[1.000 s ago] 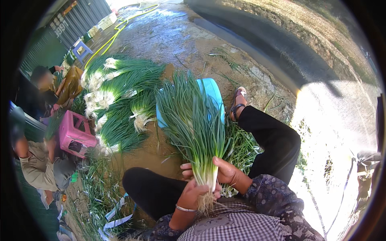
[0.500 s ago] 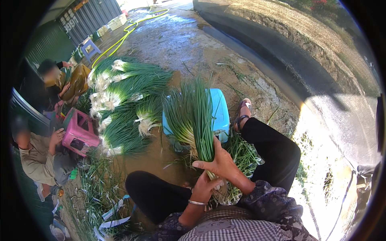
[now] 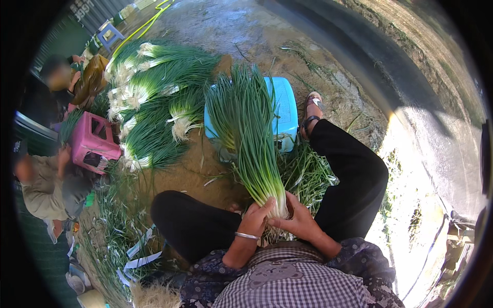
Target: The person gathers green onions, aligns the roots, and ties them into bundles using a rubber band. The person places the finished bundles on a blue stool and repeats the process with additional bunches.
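Observation:
A thick bunch of spring onions [image 3: 259, 159] slants away from me, its white ends in my hands and its green leaves reaching over a blue plastic stool [image 3: 285, 110]. My left hand [image 3: 251, 223] grips the bunch's left side near the roots, thumb on the white stalks. From the right, my right hand [image 3: 300, 220] closes round the same end, fingers partly hidden behind it. Another bunch of spring onions [image 3: 218, 110] lies on the stool's left part, partly covered by the held one.
A large pile of spring onions [image 3: 159, 110] lies on wet ground to the left. Leaf trimmings [image 3: 313, 167] litter the ground beside my right leg. Two co-workers sit far left near a pink stool [image 3: 95, 143]. A yellow hose [image 3: 149, 24] runs behind the pile.
My right hand has shifted from round the leaves down to the white end, beside my left hand. The bunch's root end has come nearer me and its leaves have fanned out. My view has tilted down.

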`<state>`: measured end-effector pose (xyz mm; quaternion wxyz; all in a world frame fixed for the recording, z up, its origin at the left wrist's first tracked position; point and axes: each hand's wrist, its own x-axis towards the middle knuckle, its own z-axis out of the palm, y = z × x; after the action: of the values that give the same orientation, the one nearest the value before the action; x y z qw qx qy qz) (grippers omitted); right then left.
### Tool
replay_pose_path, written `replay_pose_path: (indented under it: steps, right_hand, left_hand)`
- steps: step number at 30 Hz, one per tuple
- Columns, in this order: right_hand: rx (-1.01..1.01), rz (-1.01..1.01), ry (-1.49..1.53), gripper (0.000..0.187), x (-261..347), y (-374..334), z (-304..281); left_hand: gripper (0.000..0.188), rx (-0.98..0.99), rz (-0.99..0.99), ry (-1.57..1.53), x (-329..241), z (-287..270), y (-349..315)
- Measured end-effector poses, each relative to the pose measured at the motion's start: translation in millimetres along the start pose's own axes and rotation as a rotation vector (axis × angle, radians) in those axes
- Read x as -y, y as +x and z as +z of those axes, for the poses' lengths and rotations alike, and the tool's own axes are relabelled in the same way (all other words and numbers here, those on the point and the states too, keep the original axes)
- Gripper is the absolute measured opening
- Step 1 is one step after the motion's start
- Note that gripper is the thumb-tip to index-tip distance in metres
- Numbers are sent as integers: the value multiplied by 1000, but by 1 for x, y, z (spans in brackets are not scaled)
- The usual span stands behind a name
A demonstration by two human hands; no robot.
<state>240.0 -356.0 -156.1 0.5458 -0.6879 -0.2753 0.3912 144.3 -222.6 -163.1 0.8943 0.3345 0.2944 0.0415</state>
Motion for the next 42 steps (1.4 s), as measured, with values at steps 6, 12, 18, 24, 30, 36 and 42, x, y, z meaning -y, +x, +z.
replay_pose_path:
  steps: [6,12,18,24,30,36,42]
  right_hand:
    - [-7,15,267,73,4,-2,5]
    - [22,-20,362,68,62,-12,-10]
    - [312,-138,52,72,135,-30,-29]
    - [406,-310,161,69,167,-15,-29]
    - [263,-404,-303,50,179,64,-59]
    - [370,-210,-523,41,106,177,-145]
    - [459,-111,-626,38,87,206,-156]
  left_hand:
    - [53,-1,221,333,-5,-3,-1]
    - [103,-328,843,1300,-64,7,-58]
    - [68,-65,1163,1559,-92,47,-46]
    - [37,-162,1502,1291,-121,37,-62]
    - [45,-734,1535,544,-211,-40,-166]
    - [32,-1447,1674,1166,-240,-101,-381]
    - [32,-2231,575,2126,-168,-126,-543]
